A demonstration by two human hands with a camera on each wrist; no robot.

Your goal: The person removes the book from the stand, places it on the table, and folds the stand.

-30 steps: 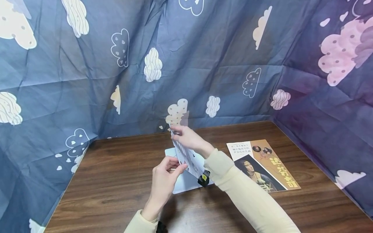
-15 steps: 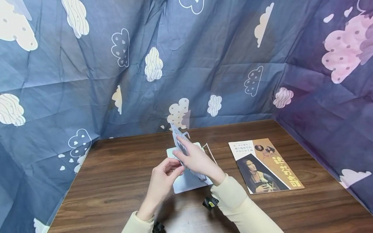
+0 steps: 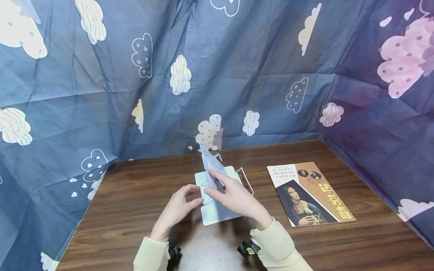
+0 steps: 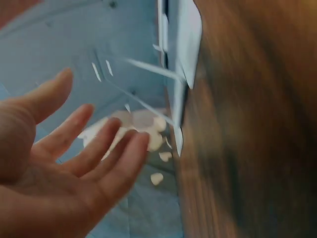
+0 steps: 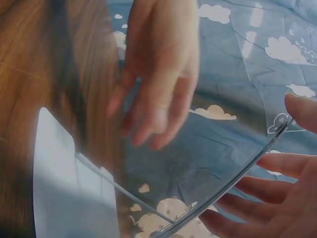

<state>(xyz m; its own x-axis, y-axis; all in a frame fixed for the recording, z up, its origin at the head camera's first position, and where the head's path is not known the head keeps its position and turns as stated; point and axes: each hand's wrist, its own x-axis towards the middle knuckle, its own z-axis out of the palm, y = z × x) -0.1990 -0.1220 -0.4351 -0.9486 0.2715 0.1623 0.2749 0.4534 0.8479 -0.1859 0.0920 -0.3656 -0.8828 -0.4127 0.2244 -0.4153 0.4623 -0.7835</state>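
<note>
A white metal stand, apparently a folding book stand, has a flat base (image 3: 217, 214) on the table and a raised, tilted panel (image 3: 208, 160). A thin wire frame (image 3: 250, 184) sticks out at its right. My right hand (image 3: 237, 195) is at the panel, and in the right wrist view its fairly straight fingers (image 5: 257, 208) lie along one face, the thumb near the edge. Beside the base's left edge is my left hand (image 3: 179, 205), its fingers loosely bent. In the left wrist view those fingers (image 4: 119, 163) hold nothing and stand apart from the stand.
A magazine (image 3: 310, 195) with a painted portrait on its cover lies to the right on the brown wooden table (image 3: 135, 210). Blue cloud-patterned cloth (image 3: 152, 94) hangs behind and along both sides.
My left hand has let go of the panel and drawn back left. My right hand has slid down from the panel's upper part. The wire frame at the right has come into sight.
</note>
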